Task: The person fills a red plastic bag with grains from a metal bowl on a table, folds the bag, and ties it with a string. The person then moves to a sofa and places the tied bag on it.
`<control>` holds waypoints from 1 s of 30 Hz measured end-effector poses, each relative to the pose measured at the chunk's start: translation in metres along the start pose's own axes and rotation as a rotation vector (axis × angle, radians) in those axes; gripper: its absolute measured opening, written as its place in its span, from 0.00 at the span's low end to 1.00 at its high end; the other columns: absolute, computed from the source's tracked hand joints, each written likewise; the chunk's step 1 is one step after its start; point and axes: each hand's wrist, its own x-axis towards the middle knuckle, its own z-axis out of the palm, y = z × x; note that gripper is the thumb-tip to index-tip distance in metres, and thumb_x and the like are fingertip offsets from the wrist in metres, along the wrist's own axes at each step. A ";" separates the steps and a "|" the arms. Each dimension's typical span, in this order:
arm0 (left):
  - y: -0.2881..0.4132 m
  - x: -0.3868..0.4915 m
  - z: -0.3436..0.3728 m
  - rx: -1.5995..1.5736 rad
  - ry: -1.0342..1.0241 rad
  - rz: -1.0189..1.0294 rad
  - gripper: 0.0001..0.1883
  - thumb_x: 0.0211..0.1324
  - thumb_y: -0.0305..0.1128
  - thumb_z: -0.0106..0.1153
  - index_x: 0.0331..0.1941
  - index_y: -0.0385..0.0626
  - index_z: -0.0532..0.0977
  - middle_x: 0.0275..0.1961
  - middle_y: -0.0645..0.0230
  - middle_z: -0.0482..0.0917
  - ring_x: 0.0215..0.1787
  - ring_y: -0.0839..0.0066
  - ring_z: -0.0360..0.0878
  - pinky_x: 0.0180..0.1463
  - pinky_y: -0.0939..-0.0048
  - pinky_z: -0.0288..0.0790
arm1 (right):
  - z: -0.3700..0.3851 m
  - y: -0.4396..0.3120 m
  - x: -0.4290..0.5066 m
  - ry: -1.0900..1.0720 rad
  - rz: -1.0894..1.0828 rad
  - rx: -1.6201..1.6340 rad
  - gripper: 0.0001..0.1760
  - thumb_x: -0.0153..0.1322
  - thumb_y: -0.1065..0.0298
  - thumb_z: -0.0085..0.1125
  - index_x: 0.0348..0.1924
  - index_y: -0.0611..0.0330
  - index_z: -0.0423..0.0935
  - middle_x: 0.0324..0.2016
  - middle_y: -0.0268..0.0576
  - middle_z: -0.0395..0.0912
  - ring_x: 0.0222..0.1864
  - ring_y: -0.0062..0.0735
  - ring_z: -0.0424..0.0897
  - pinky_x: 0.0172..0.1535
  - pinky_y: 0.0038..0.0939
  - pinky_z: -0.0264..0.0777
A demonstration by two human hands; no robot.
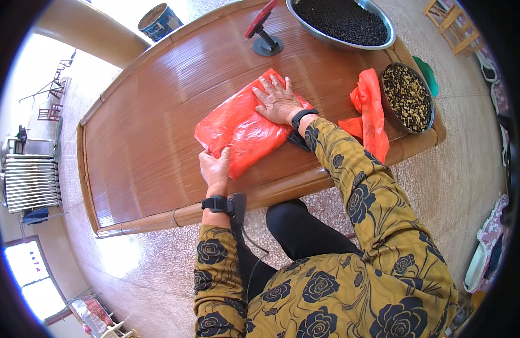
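Note:
A red plastic bag (pixel 243 126) lies flattened and wrinkled on the brown bamboo table (pixel 137 156). At its near left corner my left hand (pixel 214 168) grips the edge, thumb on top and the fingers partly hidden. My right hand (pixel 279 102) rests palm down on the bag's far right part with its fingers spread. Whether the bag has anything inside cannot be told. Part of a dark object (pixel 299 140) shows under my right wrist. Farther right lies a second red plastic bag (pixel 372 114), crumpled.
A metal basin (pixel 321 37) of small black pieces stands at the far right. In front of it is a bowl (pixel 387 103) of mixed yellow and black pieces. A red device on a stand (pixel 268 45) is at the back. Beyond the table sits a blue bucket (pixel 160 23).

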 end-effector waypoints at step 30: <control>-0.006 -0.061 -0.051 -1.050 -0.394 -0.149 0.13 0.56 0.17 0.56 0.45 0.39 0.74 0.36 0.67 0.82 0.32 0.71 0.81 0.41 0.69 0.78 | 0.013 0.204 -0.191 0.302 0.720 1.470 0.19 0.67 0.65 0.68 0.44 0.73 0.78 0.36 0.44 0.83 0.35 0.31 0.82 0.40 0.33 0.77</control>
